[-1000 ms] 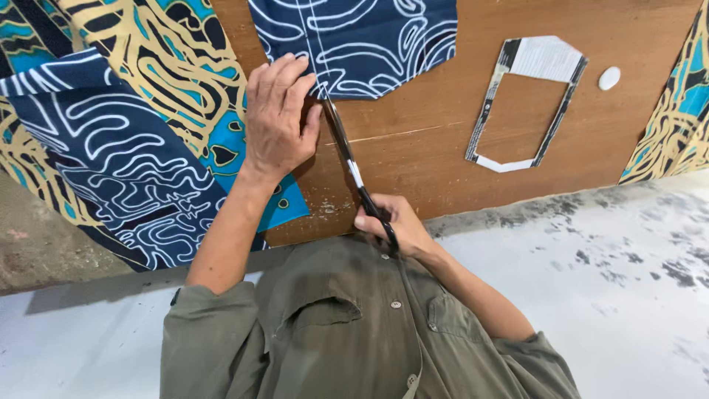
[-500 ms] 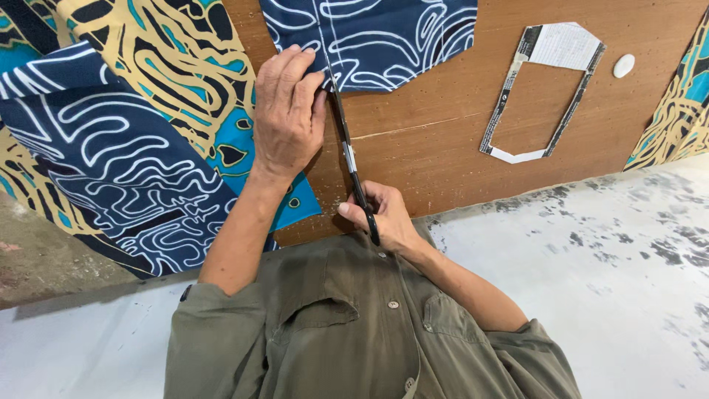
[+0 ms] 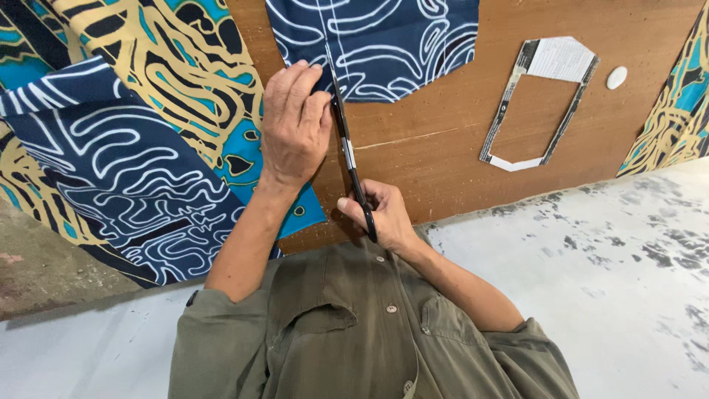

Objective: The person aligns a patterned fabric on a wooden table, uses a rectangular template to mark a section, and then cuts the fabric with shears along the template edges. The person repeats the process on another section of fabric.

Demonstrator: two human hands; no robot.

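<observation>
My right hand [image 3: 385,216] grips the dark handles of long scissors [image 3: 346,144]. Their blades point up the wooden board [image 3: 436,159] into the lower edge of a dark blue cloth piece [image 3: 391,41] with white wavy lines. My left hand [image 3: 294,122] rests just left of the blades, its fingers bent over the cloth's lower left corner and holding it against the board. The blade tips lie on the cloth beside a thin white line.
A large blue, teal and yellow patterned cloth [image 3: 125,155] covers the board's left side. A hollow paper template [image 3: 543,100] and a small white oval chalk [image 3: 617,77] lie at the right. More patterned cloth [image 3: 676,111] shows at the far right. Pale stained floor [image 3: 613,273] lies below.
The scissors have moved further up into the blue cloth piece. My left hand has slid up along with them. My right hand has followed forward.
</observation>
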